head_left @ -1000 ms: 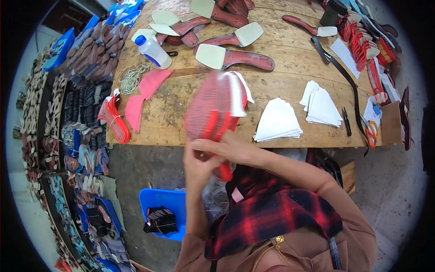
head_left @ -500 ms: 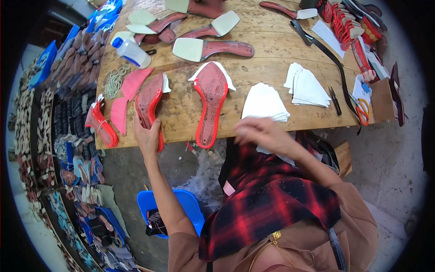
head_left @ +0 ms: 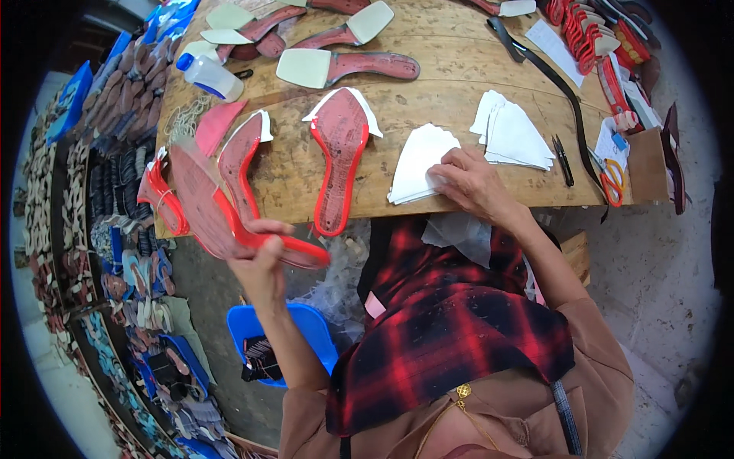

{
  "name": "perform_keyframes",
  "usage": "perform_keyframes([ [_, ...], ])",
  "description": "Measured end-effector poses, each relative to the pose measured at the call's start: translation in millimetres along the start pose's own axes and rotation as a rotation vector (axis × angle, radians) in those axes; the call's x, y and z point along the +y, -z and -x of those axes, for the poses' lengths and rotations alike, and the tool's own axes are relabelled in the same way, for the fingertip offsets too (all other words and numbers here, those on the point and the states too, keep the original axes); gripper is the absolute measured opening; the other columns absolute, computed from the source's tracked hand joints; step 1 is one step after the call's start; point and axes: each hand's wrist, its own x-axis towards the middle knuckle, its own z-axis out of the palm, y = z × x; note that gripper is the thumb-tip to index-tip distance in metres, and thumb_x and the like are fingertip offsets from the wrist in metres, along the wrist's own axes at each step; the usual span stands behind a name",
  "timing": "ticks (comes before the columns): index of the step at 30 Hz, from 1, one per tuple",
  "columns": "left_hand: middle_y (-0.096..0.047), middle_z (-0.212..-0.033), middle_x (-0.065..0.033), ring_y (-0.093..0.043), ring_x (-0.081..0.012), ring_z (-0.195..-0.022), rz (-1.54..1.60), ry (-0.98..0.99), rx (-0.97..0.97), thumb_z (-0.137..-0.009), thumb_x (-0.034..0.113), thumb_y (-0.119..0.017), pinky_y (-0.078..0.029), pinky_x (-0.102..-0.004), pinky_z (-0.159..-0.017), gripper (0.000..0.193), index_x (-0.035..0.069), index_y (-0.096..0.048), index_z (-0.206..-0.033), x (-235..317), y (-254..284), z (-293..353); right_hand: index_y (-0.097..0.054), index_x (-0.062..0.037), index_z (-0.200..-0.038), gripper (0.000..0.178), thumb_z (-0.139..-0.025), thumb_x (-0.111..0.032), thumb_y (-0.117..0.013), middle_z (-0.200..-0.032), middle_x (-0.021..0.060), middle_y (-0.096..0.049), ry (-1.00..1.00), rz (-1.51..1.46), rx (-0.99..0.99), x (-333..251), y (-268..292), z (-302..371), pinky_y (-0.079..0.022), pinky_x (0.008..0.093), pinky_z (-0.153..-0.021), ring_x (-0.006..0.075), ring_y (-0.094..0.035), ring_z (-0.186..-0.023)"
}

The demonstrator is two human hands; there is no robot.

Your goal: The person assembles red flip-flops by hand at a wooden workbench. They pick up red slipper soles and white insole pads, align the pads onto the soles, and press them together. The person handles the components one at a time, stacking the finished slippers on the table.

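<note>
My left hand (head_left: 264, 264) is closed round the heel end of a red-edged insole (head_left: 202, 191), raised and blurred by motion. Behind it, another red-edged insole (head_left: 243, 153) with a white front edge lies on the table. A third insole (head_left: 339, 153), its toe edged with white material, rests near the middle. My right hand (head_left: 478, 183) has its fingers bent onto the right edge of a stack of white fan-shaped pieces (head_left: 419, 164), pinching there; the thumb is mostly hidden. More white pieces (head_left: 520, 134) lie just beyond that hand.
Tied red-edged strips (head_left: 164, 203), a pink sheet (head_left: 218, 128), string (head_left: 186, 121) and a blue-capped bottle (head_left: 212, 76) are at the left. Insoles with pale green fronts (head_left: 303, 67) lie farther back. Tweezers (head_left: 563, 161), a black strap (head_left: 562, 80) and orange scissors (head_left: 612, 182) sit at the right.
My left hand has lifted an insole off the table and toward me, leaving another behind. My right hand has moved right and onto the white stack. The view has shifted slightly.
</note>
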Motion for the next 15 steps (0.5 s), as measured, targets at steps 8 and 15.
perform_keyframes([
  [8, -0.066, -0.105, -0.0215, -0.066, -0.0335, -0.098, 0.641, 0.261, -0.281, -0.082, 0.038, -0.075, -0.053, -0.0484, -0.09, 0.063, -0.008, -0.053, -0.12, -54.2, -114.9, 42.7, -0.055, -0.004, -0.079, 0.015, -0.075, -0.012, -0.067, -0.08, 0.0073, -0.051, 0.374, 0.083, -0.044, 24.5, -8.5, -14.6, -0.046, 0.0371, -0.068, 0.0253, -0.054, -0.078],
  [15, -0.066, -0.106, -0.0251, -0.068, -0.0316, -0.091, 0.43, 0.306, -0.304, -0.093, 0.035, -0.061, -0.055, -0.0428, -0.084, 0.054, -0.008, -0.051, -0.124, -65.6, -145.5, 50.4, -0.055, -0.0047, -0.08, 0.012, -0.077, -0.01, -0.066, -0.079, 0.0083, -0.051, 0.4, 0.043, 0.084, 32.7, -19.1, -13.6, -0.047, 0.0373, -0.064, 0.0256, -0.055, -0.074],
])
